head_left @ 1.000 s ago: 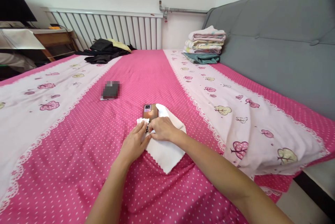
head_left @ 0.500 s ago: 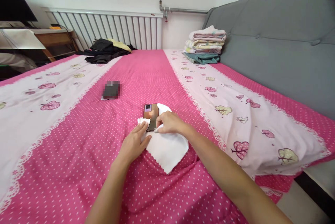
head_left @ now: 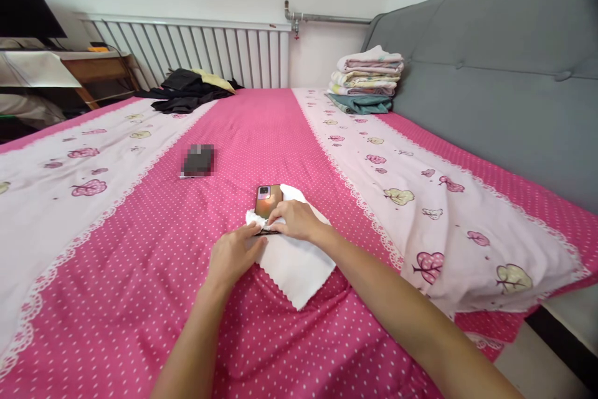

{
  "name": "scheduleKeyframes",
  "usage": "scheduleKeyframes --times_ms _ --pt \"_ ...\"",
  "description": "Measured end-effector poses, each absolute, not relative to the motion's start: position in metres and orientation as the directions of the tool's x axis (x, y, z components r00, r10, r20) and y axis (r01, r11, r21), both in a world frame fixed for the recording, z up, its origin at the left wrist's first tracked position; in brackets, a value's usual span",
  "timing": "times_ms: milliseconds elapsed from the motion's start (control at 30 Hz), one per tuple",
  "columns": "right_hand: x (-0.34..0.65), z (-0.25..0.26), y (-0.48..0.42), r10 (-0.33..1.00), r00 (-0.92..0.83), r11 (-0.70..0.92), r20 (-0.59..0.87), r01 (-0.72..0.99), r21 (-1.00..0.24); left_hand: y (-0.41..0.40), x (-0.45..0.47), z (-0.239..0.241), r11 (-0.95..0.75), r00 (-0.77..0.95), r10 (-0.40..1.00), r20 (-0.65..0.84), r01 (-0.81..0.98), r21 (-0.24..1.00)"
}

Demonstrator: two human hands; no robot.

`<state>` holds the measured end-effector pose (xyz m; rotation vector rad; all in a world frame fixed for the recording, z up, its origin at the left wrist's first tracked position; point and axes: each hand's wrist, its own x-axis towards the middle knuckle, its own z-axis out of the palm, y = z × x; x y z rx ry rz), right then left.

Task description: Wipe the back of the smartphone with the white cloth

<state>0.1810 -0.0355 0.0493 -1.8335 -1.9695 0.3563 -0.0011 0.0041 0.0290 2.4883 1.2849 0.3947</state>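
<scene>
A phone (head_left: 268,198) with a shiny copper back lies on a white cloth (head_left: 294,265) spread on the pink dotted bedsheet (head_left: 140,274). My right hand (head_left: 294,220) presses a fold of the cloth onto the phone's near half, fingers bent and pinched on the fabric. Just to its left, my left hand (head_left: 232,254) rests on the cloth's left edge at the phone's near corner, fingers together and lying flat against it.
A blurred dark object (head_left: 198,160) lies farther back on the bed. Dark clothes (head_left: 184,91) are heaped by the radiator (head_left: 196,50). Folded linens (head_left: 367,78) are stacked against the grey headboard (head_left: 490,75). A wooden table (head_left: 93,69) stands at the left.
My right hand slid across the phone with the cloth, first to the right and back, then leftward over its near half. My left hand stayed holding the edge.
</scene>
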Motion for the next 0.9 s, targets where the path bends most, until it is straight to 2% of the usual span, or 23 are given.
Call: scheduleKeyframes --times_ms 167,400,600,767,900 --pt "0.179 0.041 -0.03 0.982 0.039 0.044 0.183 0.902 -0.43 0.004 0.0 0.028 -0.522 0.509 0.85 0.133 0.785 0.335" --pt "0.186 0.027 -0.017 0.953 0.178 -0.029 0.246 0.859 -0.512 0.013 -0.002 0.01 -0.649 0.619 0.759 0.201 0.695 0.309" --pt "0.19 0.025 -0.016 0.896 0.4 -0.267 0.193 0.833 -0.485 0.017 -0.002 -0.003 -0.683 0.652 0.729 0.208 0.672 0.287" --pt "0.19 0.027 -0.017 0.889 0.439 -0.357 0.133 0.844 -0.4 0.011 0.001 0.003 -0.647 0.634 0.76 0.142 0.718 0.256" --pt "0.191 0.03 -0.018 0.9 0.428 -0.361 0.084 0.839 -0.407 0.007 0.004 0.009 -0.624 0.608 0.781 0.143 0.752 0.211"
